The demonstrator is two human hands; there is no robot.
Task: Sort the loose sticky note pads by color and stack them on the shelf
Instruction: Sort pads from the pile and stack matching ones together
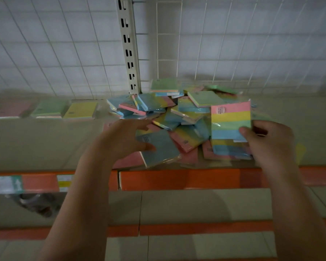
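Right hand (pixel 269 140) pinches a striped pad (pixel 231 120) upright; left hand (pixel 124 137), fingers spread, touches a blue pad (pixel 159 147)

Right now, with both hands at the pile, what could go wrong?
1. The blue pad under the left hand lies near the shelf's orange front edge; a tug may drop it.
2. The striped pad in the right hand is pinched by one corner and could slip.
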